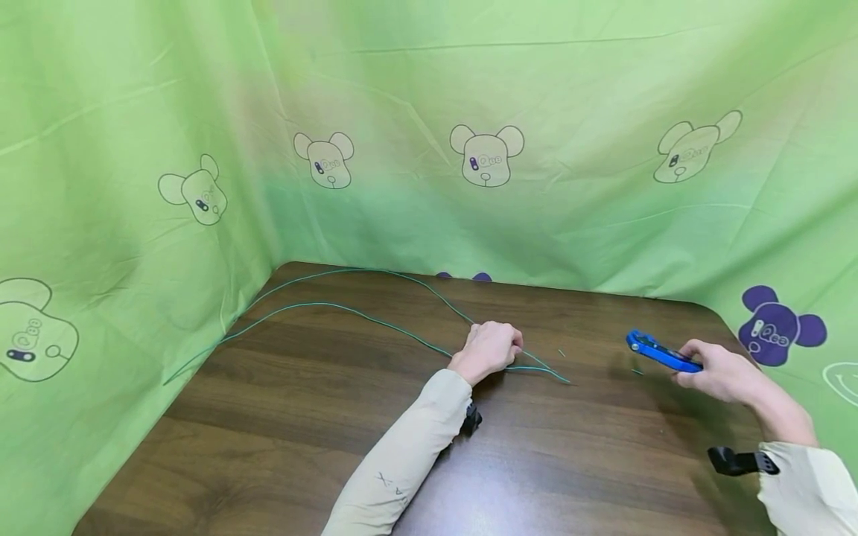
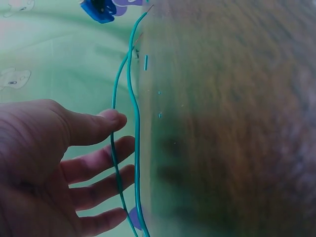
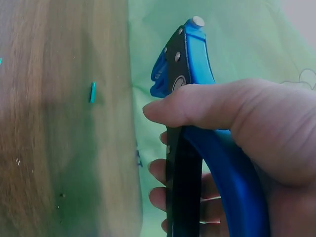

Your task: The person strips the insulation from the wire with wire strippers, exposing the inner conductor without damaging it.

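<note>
A long green wire (image 1: 395, 327) lies in a loop over the table, with its two ends close together right of my left hand (image 1: 488, 348). In the left wrist view both strands run past my fingers, and their tips look bare and coppery. The thinner-looking strand (image 2: 116, 168) passes between thumb and curled fingers, which loosely hold it; the other strand (image 2: 137, 148) runs just beyond the fingertips. My right hand (image 1: 720, 372) grips a blue and black wire stripper (image 3: 183, 197) by its handles, raised over the right side of the table. Its head points left in the head view.
Short green insulation pieces (image 1: 561, 353) lie on the brown wooden table (image 1: 281, 417), another scrap (image 3: 93, 92) beneath the tool. A green printed curtain (image 1: 415, 201) encloses the table's back and sides.
</note>
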Action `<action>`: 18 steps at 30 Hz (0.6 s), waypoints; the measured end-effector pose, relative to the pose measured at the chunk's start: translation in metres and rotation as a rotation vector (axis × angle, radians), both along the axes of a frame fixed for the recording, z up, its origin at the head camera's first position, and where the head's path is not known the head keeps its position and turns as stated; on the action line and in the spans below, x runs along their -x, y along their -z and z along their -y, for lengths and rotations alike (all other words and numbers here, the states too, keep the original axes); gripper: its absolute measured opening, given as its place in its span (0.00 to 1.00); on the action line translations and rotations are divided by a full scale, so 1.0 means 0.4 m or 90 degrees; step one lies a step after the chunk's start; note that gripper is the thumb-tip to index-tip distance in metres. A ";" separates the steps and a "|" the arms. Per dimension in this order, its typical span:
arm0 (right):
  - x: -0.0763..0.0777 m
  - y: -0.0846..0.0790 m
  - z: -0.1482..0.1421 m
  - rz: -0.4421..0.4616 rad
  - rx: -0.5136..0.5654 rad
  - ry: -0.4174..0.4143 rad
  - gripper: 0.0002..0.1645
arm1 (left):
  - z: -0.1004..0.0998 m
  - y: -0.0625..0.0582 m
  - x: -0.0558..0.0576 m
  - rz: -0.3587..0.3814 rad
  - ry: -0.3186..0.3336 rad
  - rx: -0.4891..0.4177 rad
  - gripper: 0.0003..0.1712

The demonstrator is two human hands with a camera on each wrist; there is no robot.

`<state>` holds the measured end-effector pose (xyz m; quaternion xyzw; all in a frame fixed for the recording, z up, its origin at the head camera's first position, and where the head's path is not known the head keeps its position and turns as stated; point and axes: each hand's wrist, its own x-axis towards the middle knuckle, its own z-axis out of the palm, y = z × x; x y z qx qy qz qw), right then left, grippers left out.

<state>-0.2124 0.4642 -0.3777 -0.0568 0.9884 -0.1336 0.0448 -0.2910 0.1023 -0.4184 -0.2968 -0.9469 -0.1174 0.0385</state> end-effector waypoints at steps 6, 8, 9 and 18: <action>0.000 0.009 -0.023 0.006 -0.007 0.001 0.26 | -0.001 0.006 0.003 0.030 0.010 -0.003 0.07; -0.001 0.012 -0.029 0.012 -0.007 0.003 0.27 | -0.001 0.007 0.005 0.044 0.021 -0.016 0.07; -0.001 0.014 -0.033 0.017 -0.004 0.004 0.27 | -0.001 0.008 0.006 0.049 0.027 -0.022 0.08; -0.003 0.029 -0.055 0.047 0.013 0.016 0.28 | 0.004 0.005 0.007 0.045 0.073 -0.082 0.12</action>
